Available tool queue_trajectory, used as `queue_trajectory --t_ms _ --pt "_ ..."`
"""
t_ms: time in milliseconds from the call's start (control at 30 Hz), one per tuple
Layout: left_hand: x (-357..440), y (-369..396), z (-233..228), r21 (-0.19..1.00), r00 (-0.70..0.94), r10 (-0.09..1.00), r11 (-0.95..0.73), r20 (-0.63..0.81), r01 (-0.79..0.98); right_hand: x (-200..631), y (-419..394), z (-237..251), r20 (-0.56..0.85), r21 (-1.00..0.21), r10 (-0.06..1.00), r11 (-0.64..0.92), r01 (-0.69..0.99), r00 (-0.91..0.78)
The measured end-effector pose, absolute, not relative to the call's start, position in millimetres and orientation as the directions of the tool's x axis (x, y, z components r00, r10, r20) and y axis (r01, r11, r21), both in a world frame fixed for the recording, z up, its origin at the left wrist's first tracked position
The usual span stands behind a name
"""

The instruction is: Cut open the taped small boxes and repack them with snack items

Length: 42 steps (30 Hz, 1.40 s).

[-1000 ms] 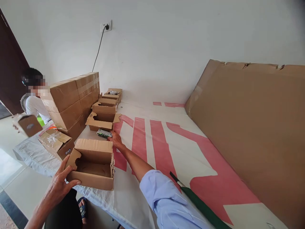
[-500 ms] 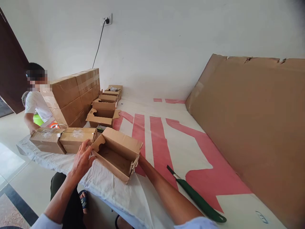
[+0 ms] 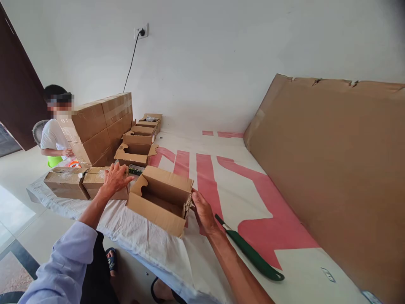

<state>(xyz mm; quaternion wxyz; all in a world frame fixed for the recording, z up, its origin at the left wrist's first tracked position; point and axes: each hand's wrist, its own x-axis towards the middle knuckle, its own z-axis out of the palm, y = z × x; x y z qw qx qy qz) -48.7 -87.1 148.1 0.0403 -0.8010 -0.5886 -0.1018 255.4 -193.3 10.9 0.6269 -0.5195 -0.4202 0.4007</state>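
An open, empty-looking cardboard box sits near the front edge of the cloth-covered table, its right end torn and frayed. My right hand grips that torn end, thumb at the edge and other fingers partly hidden. To the left, my left hand lies palm down over the right end of a taped cardboard box, fingers stretched out; whether it presses on the box I cannot tell. Behind the hands is a small dark printed pack. A green-handled knife lies right of my right forearm.
A second taped box stands farther left. Stacked sealed cartons and a row of open boxes run back toward the wall. A large cardboard sheet leans at right. A co-worker sits beyond the table's left end.
My left hand has left the open box and moved up and back over the taped box. The open box has turned and shifted slightly right; my right hand now shows at its end.
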Motion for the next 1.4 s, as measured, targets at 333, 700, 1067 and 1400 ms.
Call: queue_trajectory --t_ms 333,700,1067,1400 --pt "-117 -163 143 0.076 0.464 0.881 -0.471 0.098 0.879 253 -195 22 0.217 -0.976 0.899 0.204 0.075 0.379" --pt "-84 -236 122 0.228 0.427 0.815 -0.536 0.391 0.813 208 -133 29 0.273 -0.959 0.825 0.273 0.075 0.494" --pt "-8 -199 64 0.428 0.375 0.927 -0.336 -0.006 0.839 212 -77 20 0.321 -0.942 0.758 0.316 0.111 0.568" --pt "-50 -149 130 -0.073 0.265 0.940 -0.255 0.216 0.964 222 -71 14 0.346 -0.934 0.747 0.335 0.128 0.568"
